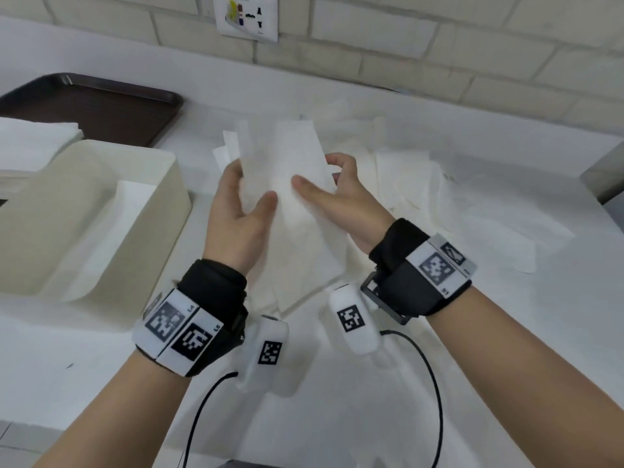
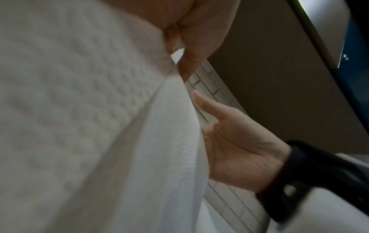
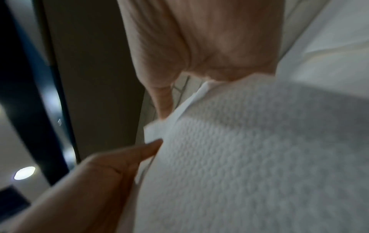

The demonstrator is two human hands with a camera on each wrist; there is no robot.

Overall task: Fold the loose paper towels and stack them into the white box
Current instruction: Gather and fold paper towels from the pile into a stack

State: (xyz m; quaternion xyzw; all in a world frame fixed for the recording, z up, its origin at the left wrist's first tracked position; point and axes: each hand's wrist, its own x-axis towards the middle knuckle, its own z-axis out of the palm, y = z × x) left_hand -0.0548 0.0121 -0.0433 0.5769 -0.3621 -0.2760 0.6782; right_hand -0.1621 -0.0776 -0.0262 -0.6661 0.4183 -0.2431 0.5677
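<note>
Both hands, left hand [image 1: 236, 204] and right hand [image 1: 344, 201], pinch one paper towel [image 1: 293, 170] upright, long axis vertical, white box [image 1: 162, 184] nearer the left.

You've got a white towel [image 1: 290, 170] with a fine embossed dot texture. The box [image 1: 101, 197] reads cream-white, with white towels inside. The tray [image 1: 101, 106] is dark brown. The counter [image 1: 506, 332] is white and the wall [image 1: 439, 45] is off-white brick with grey grout. Your wristbands [image 1: 209, 288] are black, and their white tags carry black square-code patterns.
</note>
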